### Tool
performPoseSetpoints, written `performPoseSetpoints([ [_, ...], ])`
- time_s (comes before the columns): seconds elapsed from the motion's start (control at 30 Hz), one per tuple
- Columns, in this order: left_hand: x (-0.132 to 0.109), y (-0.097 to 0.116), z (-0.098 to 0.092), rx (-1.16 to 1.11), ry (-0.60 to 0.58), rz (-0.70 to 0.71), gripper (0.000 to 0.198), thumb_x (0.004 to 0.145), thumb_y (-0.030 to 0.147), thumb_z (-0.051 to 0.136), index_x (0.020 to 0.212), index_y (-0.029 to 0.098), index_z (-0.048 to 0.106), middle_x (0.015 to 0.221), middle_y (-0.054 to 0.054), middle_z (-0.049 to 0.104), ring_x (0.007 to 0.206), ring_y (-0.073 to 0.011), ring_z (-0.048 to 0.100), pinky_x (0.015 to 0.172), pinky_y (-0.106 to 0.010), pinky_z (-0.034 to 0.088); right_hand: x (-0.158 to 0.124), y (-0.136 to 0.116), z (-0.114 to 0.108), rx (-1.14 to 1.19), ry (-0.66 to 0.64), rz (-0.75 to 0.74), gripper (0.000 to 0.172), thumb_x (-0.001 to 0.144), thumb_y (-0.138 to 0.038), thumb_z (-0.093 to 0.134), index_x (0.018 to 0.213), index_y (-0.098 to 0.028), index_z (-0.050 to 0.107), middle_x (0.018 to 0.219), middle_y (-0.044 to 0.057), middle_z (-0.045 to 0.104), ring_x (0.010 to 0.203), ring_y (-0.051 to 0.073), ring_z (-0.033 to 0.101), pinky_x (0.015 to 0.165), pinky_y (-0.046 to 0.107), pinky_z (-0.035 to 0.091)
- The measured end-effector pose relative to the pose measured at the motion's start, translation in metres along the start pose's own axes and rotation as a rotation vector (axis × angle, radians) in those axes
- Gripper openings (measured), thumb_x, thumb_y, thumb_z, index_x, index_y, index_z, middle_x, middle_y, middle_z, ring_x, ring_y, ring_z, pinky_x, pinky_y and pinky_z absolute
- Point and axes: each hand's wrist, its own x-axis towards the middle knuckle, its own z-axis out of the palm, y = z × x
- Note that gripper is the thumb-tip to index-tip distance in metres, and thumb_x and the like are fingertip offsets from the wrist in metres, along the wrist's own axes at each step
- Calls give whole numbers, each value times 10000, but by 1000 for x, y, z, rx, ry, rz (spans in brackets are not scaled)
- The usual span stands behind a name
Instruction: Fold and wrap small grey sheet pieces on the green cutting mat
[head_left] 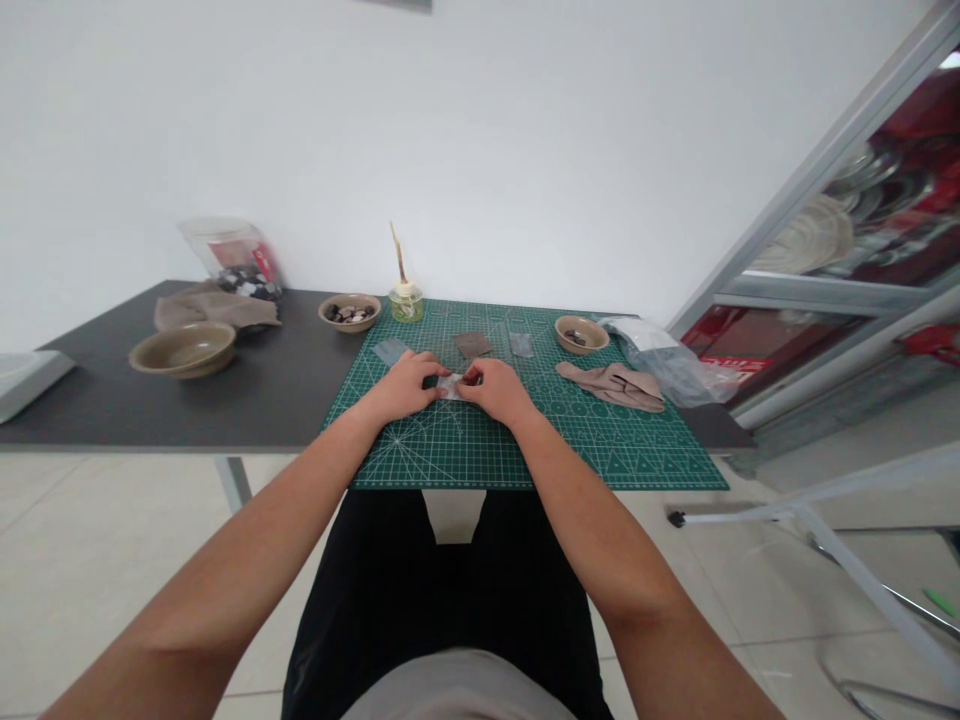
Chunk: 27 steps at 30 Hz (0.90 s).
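Observation:
Over the green cutting mat (480,455), my left hand (405,388) and my right hand (501,390) meet at a small whitish piece (450,388), thin and a little shiny, perhaps plastic. The left thumb and fingertips are closed at its left edge. At its right side my right fingers are pinched together on it. Just beyond my hands lie a brown square piece (472,345) and a clear plastic piece (521,345). A bluish clear sheet (390,351) is behind my left hand. My fingers partly cover the whitish piece.
Left of the mat are a bowl of dark and pale stones (350,313), another bowl (184,352), a cloth (217,305) and a clear bag (232,250). A bottle with a brush (406,300) stands behind. Right are a small bowl (581,335), a cloth (615,386) and a plastic bag (667,355).

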Motion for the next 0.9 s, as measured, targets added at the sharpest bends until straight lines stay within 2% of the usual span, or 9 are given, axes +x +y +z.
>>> performPoseSetpoints([
  [0.17, 1, -1, 1, 27, 2, -14, 360, 807, 363, 596, 1095, 187, 719, 1021, -96, 652, 980, -275, 562, 936, -451, 378, 3, 1, 2, -40, -6, -56, 126, 789, -299, 723, 740, -188, 690, 814, 42, 699, 804, 181, 599, 749, 301, 417],
  [0.37, 2, -1, -1, -25, 1, -36, 353, 778, 358, 626, 1074, 193, 727, 1011, -91, 657, 978, -279, 570, 928, -449, 373, 1, 5, -2, 104, -100, -18, 124, 720, -280, 756, 731, -192, 669, 752, -15, 681, 697, 133, 596, 659, 249, 406],
  [0.47, 1, 1, -1, -15, -5, -43, 354, 772, 355, 640, 1078, 199, 724, 1030, -87, 653, 986, -277, 564, 929, -437, 374, 0, 7, -2, 54, -39, 25, 129, 711, -278, 756, 736, -193, 662, 754, -6, 682, 706, 146, 599, 652, 258, 398],
  [0.57, 2, 2, -1, 1, -16, -37, 342, 780, 348, 637, 1076, 200, 722, 1025, -83, 648, 980, -274, 561, 934, -439, 372, 1, 7, -2, 33, 5, 22, 112, 764, -288, 726, 758, -188, 677, 791, 23, 698, 747, 160, 607, 676, 272, 401],
  [0.77, 2, 1, -2, 0, -32, -49, 363, 793, 349, 627, 1100, 177, 715, 1025, -91, 641, 997, -277, 564, 949, -449, 366, 2, 3, -3, 154, -139, -40, 117, 751, -300, 741, 777, -195, 695, 782, -13, 700, 706, 126, 592, 672, 243, 399],
  [0.9, 1, 1, -3, 18, -47, -54, 355, 817, 357, 614, 1120, 195, 703, 1055, -79, 638, 1022, -261, 551, 973, -434, 361, 1, 3, -3, 112, -107, 4, 136, 711, -265, 750, 727, -182, 644, 748, -12, 671, 693, 127, 574, 649, 240, 380],
])
